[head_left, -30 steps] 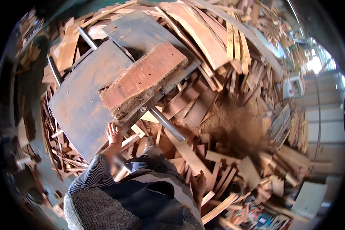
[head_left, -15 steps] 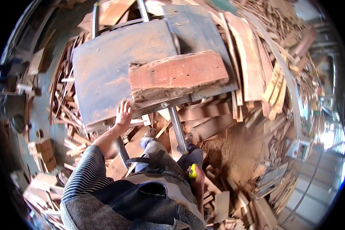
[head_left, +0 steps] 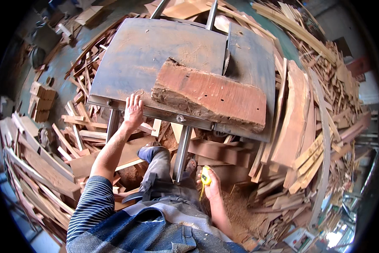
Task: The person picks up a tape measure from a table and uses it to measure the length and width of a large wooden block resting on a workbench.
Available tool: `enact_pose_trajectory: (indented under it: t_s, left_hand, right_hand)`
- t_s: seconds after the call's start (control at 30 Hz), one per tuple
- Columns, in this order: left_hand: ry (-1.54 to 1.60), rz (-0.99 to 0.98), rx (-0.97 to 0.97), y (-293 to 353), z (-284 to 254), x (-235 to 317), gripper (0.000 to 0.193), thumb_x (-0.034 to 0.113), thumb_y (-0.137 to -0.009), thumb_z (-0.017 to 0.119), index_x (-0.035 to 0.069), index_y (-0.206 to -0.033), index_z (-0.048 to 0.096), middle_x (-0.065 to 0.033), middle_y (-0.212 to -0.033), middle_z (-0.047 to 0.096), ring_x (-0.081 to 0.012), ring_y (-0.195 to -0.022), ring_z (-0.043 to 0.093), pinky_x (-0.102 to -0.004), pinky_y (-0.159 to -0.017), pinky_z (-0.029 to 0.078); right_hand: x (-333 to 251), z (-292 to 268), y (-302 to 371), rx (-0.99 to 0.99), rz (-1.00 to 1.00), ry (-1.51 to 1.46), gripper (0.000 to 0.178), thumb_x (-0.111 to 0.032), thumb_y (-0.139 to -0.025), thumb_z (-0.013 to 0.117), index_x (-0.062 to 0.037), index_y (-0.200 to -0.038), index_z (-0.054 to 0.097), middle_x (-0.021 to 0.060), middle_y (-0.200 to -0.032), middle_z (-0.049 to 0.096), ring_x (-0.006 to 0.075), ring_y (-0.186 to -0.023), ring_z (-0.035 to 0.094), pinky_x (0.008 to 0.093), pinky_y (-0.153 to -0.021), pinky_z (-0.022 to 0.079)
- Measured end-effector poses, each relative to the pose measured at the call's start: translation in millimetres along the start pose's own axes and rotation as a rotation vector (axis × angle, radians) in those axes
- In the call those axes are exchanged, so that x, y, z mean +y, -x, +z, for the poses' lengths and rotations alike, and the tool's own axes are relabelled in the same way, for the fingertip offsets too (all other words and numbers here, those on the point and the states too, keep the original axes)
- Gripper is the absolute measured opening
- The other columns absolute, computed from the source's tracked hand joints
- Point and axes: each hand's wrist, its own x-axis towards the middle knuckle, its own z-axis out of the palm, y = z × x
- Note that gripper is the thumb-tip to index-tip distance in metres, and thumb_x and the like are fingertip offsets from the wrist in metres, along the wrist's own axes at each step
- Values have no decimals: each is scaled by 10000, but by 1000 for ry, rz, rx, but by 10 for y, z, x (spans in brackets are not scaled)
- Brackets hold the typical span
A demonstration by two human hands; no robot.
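Note:
My left hand (head_left: 133,110) rests on the front edge of a dusty metal saw table (head_left: 130,50), its fingers stretched out. Just right of those fingers lies a thick reddish wooden slab (head_left: 210,92) with rough, bark-like edges, set across the table's near part. Behind the slab, part of a circular saw blade (head_left: 226,61) stands in a slot. Low in front of my body, right of the table's steel leg, my right hand (head_left: 214,186) is closed around a yellow tape measure (head_left: 206,176). A yellow strap or strip hangs beneath it.
Steel rails (head_left: 212,14) run out behind the table. Long sawn boards (head_left: 294,118) lean along its right side. Offcuts (head_left: 82,135) litter the floor at left, and sawdust (head_left: 235,211) heaps near my right forearm. Stacked wooden blocks (head_left: 42,101) stand at far left.
My right hand has risen forward with the tape measure. The view has turned, so the table and slab appear tilted differently. My left hand stays at the table's front edge.

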Motion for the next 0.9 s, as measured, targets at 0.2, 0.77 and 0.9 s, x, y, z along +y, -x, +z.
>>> enact_pose_trajectory:
  t_s: [0.2,0.77,0.9]
  left_hand:
    - [-34,-181,-61,35,23,95,589,66,-759,654,-3,-1307,449,-203,-1506,348,-383,-1471,225,-522,-1191,198]
    - [1633,214,-687,320,-1000,1931,306,235,-974,642,-10,-1158,643,-18,-967,662,-94,-874,590,-271,-788,500]
    - [1560,224,-692,-220,-939,1518,282,207,-928,698,-17,-1099,677,-20,-892,673,-90,-838,598,-271,-760,511]
  right_hand:
    - [-410,-764,4,-6,78,64,465,-303,-964,619,8,-1303,551,112,-1077,637,197,-895,657,314,-651,591]
    - [-1652,783,-804,-526,-565,1224,604,-283,-812,738,35,-1290,551,197,-1213,629,263,-1126,608,364,-969,469]
    - [-1759,1190,-1267,-590,-494,1078,571,-281,-816,748,19,-1269,570,161,-1164,638,285,-1061,631,383,-946,487]
